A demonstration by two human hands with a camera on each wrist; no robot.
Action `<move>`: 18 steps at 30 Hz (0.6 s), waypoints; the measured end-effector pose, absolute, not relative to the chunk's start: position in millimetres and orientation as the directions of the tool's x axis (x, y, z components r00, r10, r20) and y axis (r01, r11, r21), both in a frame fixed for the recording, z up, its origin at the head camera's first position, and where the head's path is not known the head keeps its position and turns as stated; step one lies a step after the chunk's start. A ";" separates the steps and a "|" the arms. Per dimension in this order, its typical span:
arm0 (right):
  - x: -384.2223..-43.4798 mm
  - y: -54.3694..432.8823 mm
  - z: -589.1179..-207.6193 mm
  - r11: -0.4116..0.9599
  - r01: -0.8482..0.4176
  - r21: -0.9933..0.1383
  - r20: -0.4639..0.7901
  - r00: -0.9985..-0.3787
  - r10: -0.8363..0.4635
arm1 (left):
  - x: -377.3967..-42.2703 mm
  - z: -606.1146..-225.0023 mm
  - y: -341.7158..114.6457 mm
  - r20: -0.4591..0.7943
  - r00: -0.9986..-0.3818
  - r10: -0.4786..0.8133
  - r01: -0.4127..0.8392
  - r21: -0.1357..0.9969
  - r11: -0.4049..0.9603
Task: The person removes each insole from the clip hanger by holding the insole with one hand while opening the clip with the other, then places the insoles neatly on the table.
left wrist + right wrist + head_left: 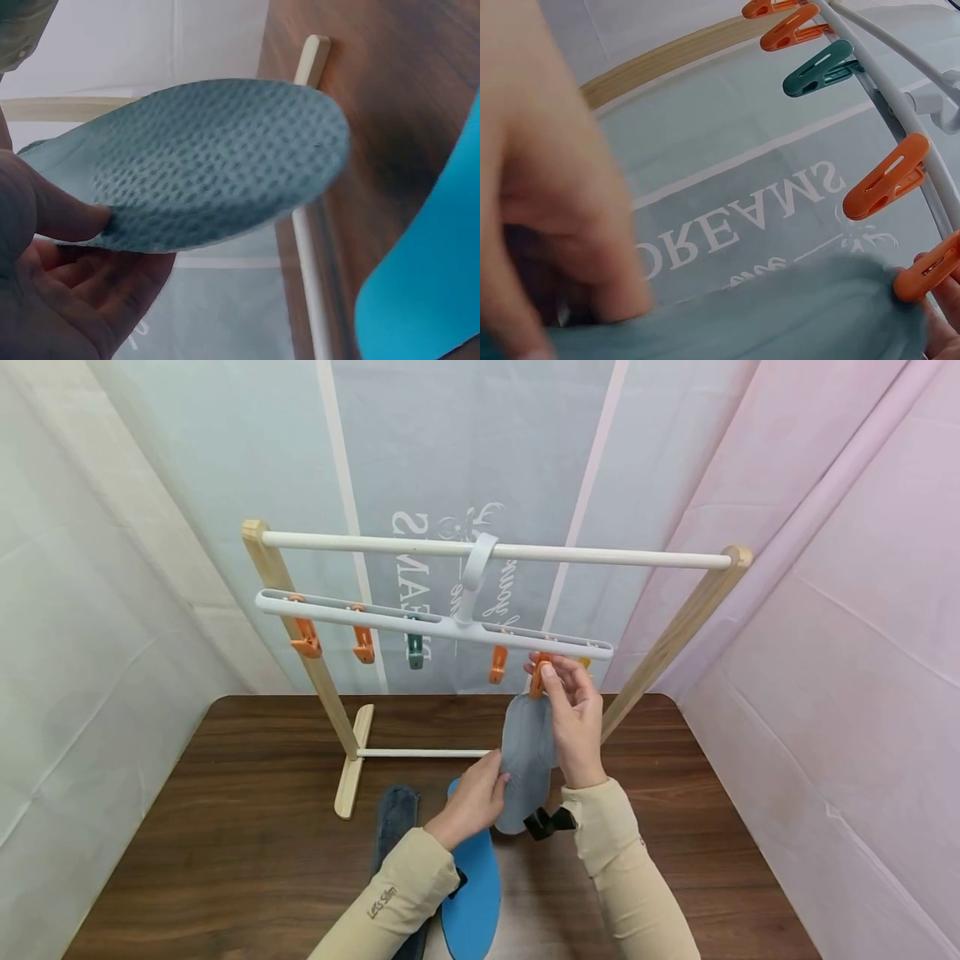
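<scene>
A grey shoe insole (522, 760) hangs upright below the right part of a white clip hanger (360, 620). My left hand (474, 797) pinches its edge, thumb on one face and fingers behind; the left wrist view shows the dimpled face of the insole (225, 150). My right hand (573, 710) pinches an orange clip (538, 677) at the top end of the insole. In the right wrist view this clip (928, 271) overlaps the insole's end; whether its jaws grip the insole I cannot tell. A second grey piece shows partly behind the insole.
The hanger hooks over the white bar (600, 555) of a wooden rack (660, 647). Other orange clips (363, 639), a green clip (416, 647) and a partly hidden yellow clip hang from it. On the brown table (247, 843) lie a blue insole (474, 902) and a dark insole (395, 818).
</scene>
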State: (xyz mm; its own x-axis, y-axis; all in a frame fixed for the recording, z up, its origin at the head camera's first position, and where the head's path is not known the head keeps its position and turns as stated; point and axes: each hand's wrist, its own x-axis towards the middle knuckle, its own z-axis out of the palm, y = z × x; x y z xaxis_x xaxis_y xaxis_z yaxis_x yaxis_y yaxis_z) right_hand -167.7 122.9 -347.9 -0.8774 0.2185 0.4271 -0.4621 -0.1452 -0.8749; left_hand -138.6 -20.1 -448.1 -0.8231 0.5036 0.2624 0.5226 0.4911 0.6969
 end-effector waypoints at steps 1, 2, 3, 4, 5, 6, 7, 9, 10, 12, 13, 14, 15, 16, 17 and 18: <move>-167.9 123.5 -347.8 -0.143 -0.464 -0.875 0.429 -0.876 0.219 | -137.0 -449.8 -20.6 0.239 -0.825 0.512 0.511 0.704 0.494; -168.0 124.1 -347.7 -0.142 -0.464 -0.874 0.430 -0.876 0.218 | -135.2 -452.1 -21.0 0.221 -0.826 0.519 0.501 0.708 0.497; -168.3 124.7 -347.7 -0.143 -0.466 -0.873 0.431 -0.875 0.219 | -133.3 -454.4 -21.1 0.205 -0.828 0.521 0.491 0.714 0.499; -168.3 125.1 -348.0 -0.143 -0.468 -0.872 0.433 -0.875 0.218 | -131.2 -456.7 -21.4 0.190 -0.832 0.522 0.481 0.718 0.504; -168.4 125.3 -348.3 -0.139 -0.468 -0.873 0.435 -0.874 0.217 | -129.0 -458.9 -21.6 0.182 -0.834 0.520 0.473 0.720 0.507; -168.4 125.3 -348.6 -0.133 -0.472 -0.871 0.440 -0.872 0.215 | -126.7 -461.0 -21.6 0.171 -0.838 0.518 0.464 0.724 0.511; -168.6 125.2 -348.8 -0.120 -0.479 -0.869 0.449 -0.868 0.214 | -124.6 -462.7 -21.7 0.165 -0.840 0.517 0.458 0.726 0.513; -168.5 124.7 -349.5 -0.089 -0.495 -0.864 0.469 -0.858 0.211 | -120.7 -465.7 -21.9 0.158 -0.843 0.514 0.448 0.735 0.509; -168.4 124.4 -350.0 -0.067 -0.502 -0.862 0.480 -0.852 0.209 | -118.8 -466.7 -22.3 0.150 -0.845 0.514 0.437 0.748 0.500; -168.1 123.5 -350.5 -0.032 -0.517 -0.855 0.501 -0.842 0.200 | -116.0 -468.9 -23.5 0.135 -0.847 0.514 0.411 0.779 0.474; -167.9 123.4 -351.0 -0.020 -0.520 -0.854 0.507 -0.839 0.197 | -115.0 -469.8 -24.4 0.128 -0.849 0.513 0.396 0.797 0.456; -167.6 123.4 -351.2 -0.012 -0.522 -0.853 0.510 -0.838 0.194 | -114.2 -470.7 -25.3 0.118 -0.849 0.515 0.378 0.817 0.435; -167.4 123.6 -351.4 -0.007 -0.523 -0.852 0.512 -0.837 0.192 | -113.5 -471.4 -26.3 0.110 -0.849 0.517 0.360 0.837 0.412; -167.4 123.9 -351.7 -0.004 -0.524 -0.852 0.514 -0.836 0.194 | -112.8 -472.1 -27.4 0.106 -0.848 0.519 0.343 0.856 0.387; -167.2 124.3 -351.7 0.000 -0.525 -0.851 0.514 -0.835 0.196 | -112.0 -472.7 -28.4 0.102 -0.846 0.523 0.331 0.869 0.367; -166.9 124.8 -351.8 0.005 -0.522 -0.853 0.512 -0.835 0.203 | -111.1 -473.3 -29.3 0.102 -0.844 0.526 0.323 0.880 0.349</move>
